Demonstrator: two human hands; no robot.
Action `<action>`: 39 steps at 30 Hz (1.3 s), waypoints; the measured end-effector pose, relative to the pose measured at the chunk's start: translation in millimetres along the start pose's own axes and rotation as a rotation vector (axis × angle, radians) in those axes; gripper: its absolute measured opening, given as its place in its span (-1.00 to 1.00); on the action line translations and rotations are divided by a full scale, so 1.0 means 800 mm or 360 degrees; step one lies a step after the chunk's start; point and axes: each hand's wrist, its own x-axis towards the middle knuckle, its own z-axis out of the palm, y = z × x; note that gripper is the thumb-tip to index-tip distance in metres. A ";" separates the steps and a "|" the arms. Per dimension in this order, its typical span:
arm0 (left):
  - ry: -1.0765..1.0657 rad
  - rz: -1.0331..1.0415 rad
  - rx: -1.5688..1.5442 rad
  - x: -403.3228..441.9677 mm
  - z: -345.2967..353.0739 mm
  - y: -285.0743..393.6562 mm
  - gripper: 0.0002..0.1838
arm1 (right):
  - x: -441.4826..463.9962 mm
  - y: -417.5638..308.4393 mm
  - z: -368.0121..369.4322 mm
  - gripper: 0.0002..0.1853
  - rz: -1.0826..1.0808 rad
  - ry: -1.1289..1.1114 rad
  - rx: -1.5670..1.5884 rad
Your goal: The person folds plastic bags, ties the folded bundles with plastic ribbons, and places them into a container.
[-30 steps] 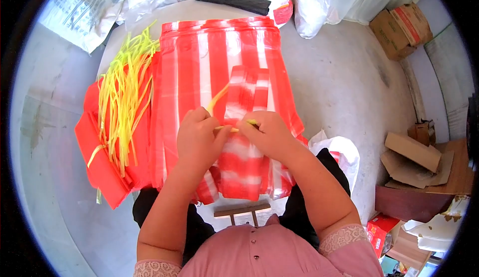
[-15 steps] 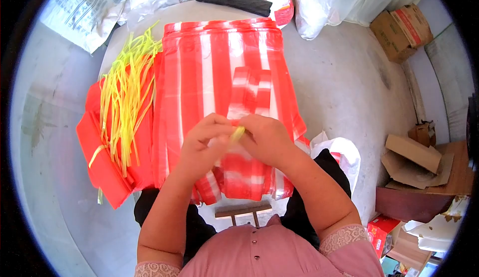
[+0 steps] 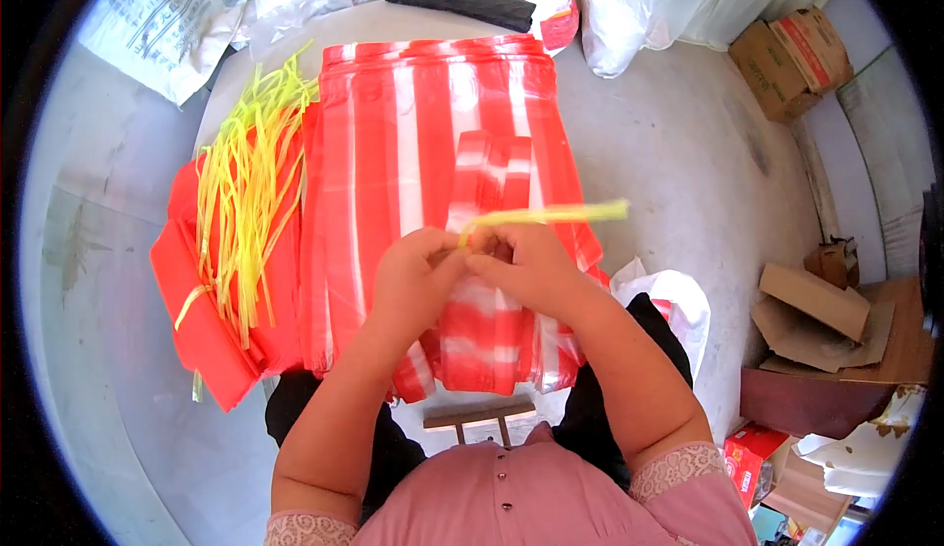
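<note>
My left hand [image 3: 418, 269] and my right hand [image 3: 531, 263] meet fingertip to fingertip, both closed on a yellow plastic strip [image 3: 565, 214]. The strip's free end sticks out to the right above my right hand. Beneath my hands lies a narrow folded red-and-white striped plastic bundle [image 3: 490, 177], its middle hidden by my fingers. It rests on a wide stack of red-and-white striped plastic bags or sheets [image 3: 379, 143]. Whether the strip runs right around the bundle is hidden.
A pile of loose yellow strips [image 3: 251, 192] lies over folded red plastic [image 3: 211, 320] at the left. Behind the stack are a black rolled item [image 3: 459, 5] and white plastic bags [image 3: 618, 15]. Cardboard boxes [image 3: 792, 64] stand at the right, with an opened carton [image 3: 826, 315] nearer.
The strip's end, bunched at my fingers before, now stretches out to the right. My left hand has shifted slightly right, and the fingers of both hands have drawn together.
</note>
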 end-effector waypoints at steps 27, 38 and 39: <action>-0.0026 -0.0030 -0.0218 -0.016 -0.004 -0.006 -0.83 | -0.002 -0.004 0.010 -0.72 -0.0589 0.0330 -0.0329; -0.0023 -0.0246 -0.0391 -0.004 -0.002 -0.002 -0.77 | -0.002 -0.002 0.003 -0.78 -0.0681 0.0130 -0.0446; -0.0018 -0.0244 -0.0385 -0.004 -0.003 -0.003 -0.77 | -0.002 0.000 0.003 -0.80 -0.0726 0.0153 -0.0487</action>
